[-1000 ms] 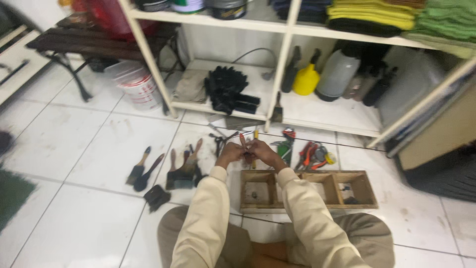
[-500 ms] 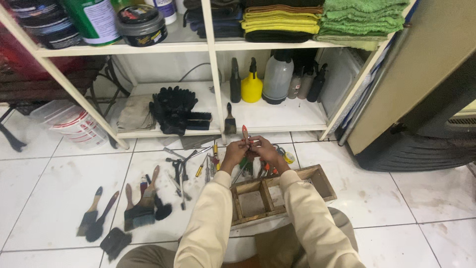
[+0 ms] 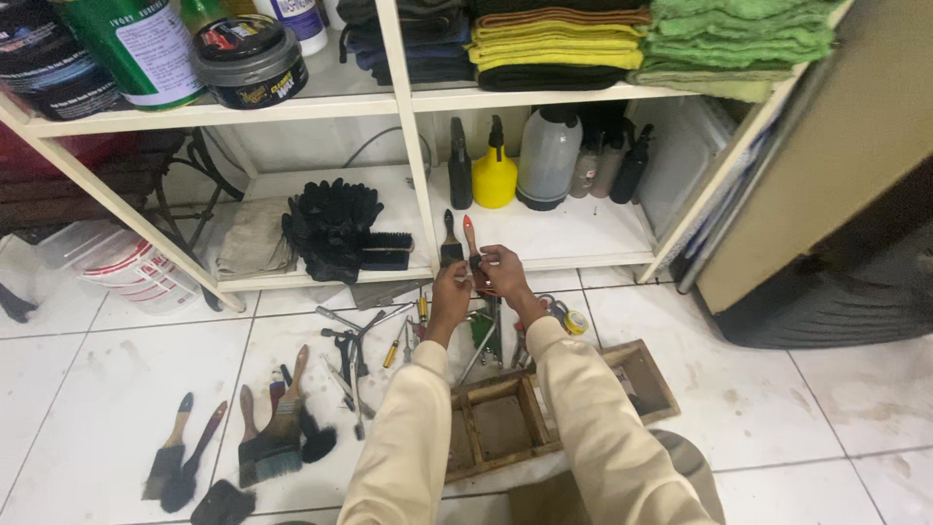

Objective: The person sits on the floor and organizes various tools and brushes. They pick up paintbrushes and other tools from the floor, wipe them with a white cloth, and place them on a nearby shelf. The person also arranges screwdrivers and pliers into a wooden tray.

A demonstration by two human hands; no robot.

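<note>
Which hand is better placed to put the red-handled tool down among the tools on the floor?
Probably the right hand: it grips the red-handled tool, and the floor tools lie directly beneath it. The left hand only touches near the tool's lower end.

White tiled floor, cream shelving unit ahead of the hands, folded towels upper right, tan panel far right, dim even light.

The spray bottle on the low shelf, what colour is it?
Yellow, with a black nozzle. The spray bottle shows best in the head view.
</note>
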